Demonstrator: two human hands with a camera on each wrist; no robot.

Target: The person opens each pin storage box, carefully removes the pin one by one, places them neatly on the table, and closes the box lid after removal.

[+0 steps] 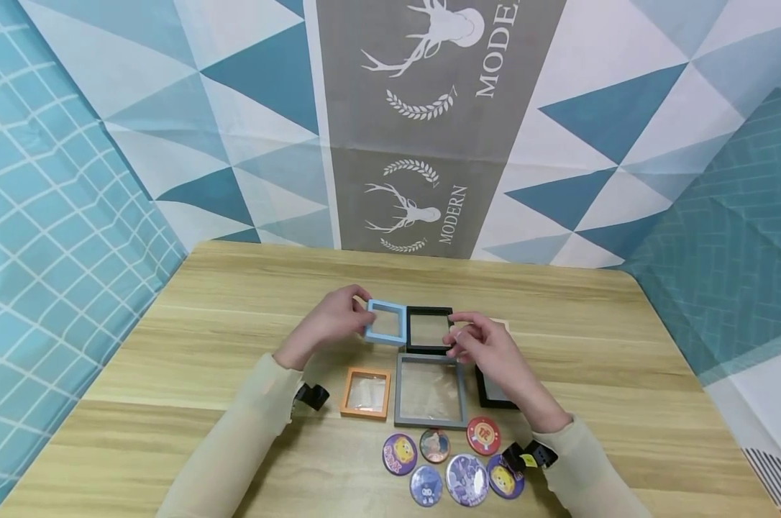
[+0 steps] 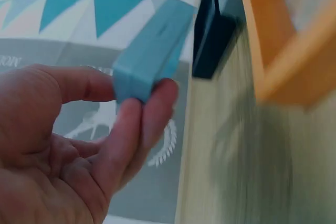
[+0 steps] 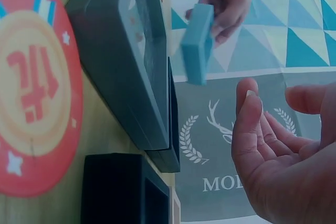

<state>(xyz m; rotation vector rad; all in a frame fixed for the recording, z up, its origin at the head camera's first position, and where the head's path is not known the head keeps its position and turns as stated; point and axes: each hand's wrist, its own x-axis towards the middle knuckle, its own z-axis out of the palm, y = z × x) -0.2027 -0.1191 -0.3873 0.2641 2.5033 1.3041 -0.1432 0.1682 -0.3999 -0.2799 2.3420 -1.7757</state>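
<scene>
My left hand [image 1: 337,316] pinches a small light-blue square frame [image 2: 156,45] between thumb and fingers at its left side. The left wrist view shows it raised off the tabletop. Just right of it lies a black square frame [image 1: 429,350]. My right hand [image 1: 492,347] hovers by that black frame's right edge, fingers loosely bent and apart. In the right wrist view nothing sits between its thumb and fingers. Below the black frame lies a larger grey frame [image 1: 431,423] with a clear film window. To its left is an orange frame [image 1: 364,414].
Another black frame [image 1: 499,404] lies beneath the right forearm, with a pale item [image 1: 502,325] behind the right hand. Several round badges, including a red one [image 1: 483,436] and a purple one [image 1: 400,455], lie nearer me on the wooden table [image 1: 170,403]. Patterned cloth hangs behind.
</scene>
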